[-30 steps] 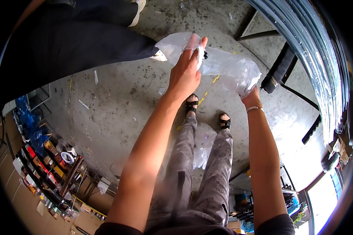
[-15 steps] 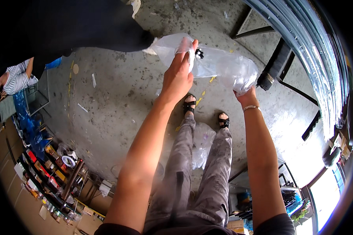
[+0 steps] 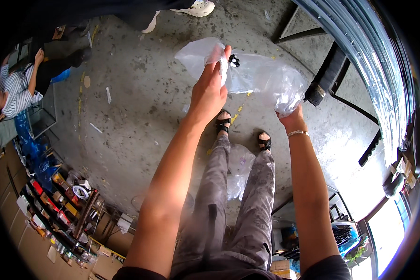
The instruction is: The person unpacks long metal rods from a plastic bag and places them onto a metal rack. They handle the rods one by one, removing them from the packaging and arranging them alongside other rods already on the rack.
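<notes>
A long clear plastic bag [image 3: 249, 77] is stretched between my hands above the floor. My left hand [image 3: 211, 88] is closed round its left part, and a loose flap spreads beyond my fingers. The gathered right end of the bag is gripped in my right hand [image 3: 291, 119], whose fingers are partly hidden by the crumpled plastic. Just right of my left fingertips, a small cluster of black and white pieces [image 3: 234, 60] shows at the bag; I cannot tell whether it lies inside.
Long bundles wrapped in shiny plastic [image 3: 359, 51] curve along the right, beside a black padded bar [image 3: 319, 86] on a metal frame. Another clear bag [image 3: 239, 172] lies by my legs. A crowded shelf [image 3: 70, 205] stands lower left. A person in stripes [image 3: 18, 88] is at the far left.
The dark-clothed person at the top has moved away toward the upper edge, uncovering floor and pale shoes. The striped person shows more fully. My hands and the bag have barely shifted.
</notes>
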`<state>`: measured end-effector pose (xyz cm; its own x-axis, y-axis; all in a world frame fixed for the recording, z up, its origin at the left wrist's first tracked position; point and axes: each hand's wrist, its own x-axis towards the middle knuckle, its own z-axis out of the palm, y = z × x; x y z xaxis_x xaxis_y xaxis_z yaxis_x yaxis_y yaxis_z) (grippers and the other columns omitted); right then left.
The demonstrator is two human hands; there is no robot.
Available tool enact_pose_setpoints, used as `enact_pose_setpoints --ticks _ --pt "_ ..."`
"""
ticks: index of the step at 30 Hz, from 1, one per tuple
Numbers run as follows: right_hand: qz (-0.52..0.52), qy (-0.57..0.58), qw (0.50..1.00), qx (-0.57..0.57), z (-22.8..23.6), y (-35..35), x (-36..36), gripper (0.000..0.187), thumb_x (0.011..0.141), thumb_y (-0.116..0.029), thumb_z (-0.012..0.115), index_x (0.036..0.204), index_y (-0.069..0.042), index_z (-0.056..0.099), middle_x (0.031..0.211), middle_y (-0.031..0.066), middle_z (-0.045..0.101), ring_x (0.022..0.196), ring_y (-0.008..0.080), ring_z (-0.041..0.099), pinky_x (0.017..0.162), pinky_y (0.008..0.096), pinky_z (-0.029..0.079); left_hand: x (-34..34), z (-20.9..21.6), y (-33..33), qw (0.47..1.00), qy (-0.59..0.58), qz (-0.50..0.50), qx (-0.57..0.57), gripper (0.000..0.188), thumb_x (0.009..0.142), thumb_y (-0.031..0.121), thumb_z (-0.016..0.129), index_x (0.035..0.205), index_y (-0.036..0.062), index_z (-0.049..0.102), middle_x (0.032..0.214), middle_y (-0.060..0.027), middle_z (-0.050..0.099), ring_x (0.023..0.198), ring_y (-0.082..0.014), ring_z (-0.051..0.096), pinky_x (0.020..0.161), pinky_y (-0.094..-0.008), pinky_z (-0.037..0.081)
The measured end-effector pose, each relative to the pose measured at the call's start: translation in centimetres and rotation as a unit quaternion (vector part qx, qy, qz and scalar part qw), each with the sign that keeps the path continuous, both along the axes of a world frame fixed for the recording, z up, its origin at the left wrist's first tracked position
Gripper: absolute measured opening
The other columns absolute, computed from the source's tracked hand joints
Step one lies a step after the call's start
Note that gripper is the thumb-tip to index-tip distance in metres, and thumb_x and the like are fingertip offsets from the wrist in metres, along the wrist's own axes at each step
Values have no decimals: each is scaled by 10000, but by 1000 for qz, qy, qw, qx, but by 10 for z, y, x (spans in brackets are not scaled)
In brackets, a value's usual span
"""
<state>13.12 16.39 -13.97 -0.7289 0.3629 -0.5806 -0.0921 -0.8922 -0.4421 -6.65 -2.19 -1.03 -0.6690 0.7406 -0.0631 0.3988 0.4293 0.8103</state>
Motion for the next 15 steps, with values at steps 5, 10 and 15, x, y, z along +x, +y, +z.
enact_pose_setpoints --ticks 5,10,15 --pt "71 -39 997 -1 30 -22 5 314 921 -233 411 1194 -98 488 1136 46 563 1022 202 548 843 334 485 0 6 -2 1000 -22 0 1 725 713 -178 410 1374 84 267 1418 -103 298 1268 -313 348 949 -328 382" --pt "166 -54 984 -42 40 -31 -1 318 914 -163 436 1209 -56 482 1130 55 555 1028 175 532 878 302 452 1 3 -6 1000 -26 -3 6 730 720 -183 395 1384 90 262 1409 -92 318 1275 -289 347 957 -297 366" --pt "98 -33 994 34 -30 -16 7 290 908 -202 422 1152 -71 504 1088 57 562 964 201 551 823 329 468 3 -1 -7 999 -30 0 19 747 715 -173 424 1381 128 273 1376 -110 345 1183 -299 449 904 -343 423"
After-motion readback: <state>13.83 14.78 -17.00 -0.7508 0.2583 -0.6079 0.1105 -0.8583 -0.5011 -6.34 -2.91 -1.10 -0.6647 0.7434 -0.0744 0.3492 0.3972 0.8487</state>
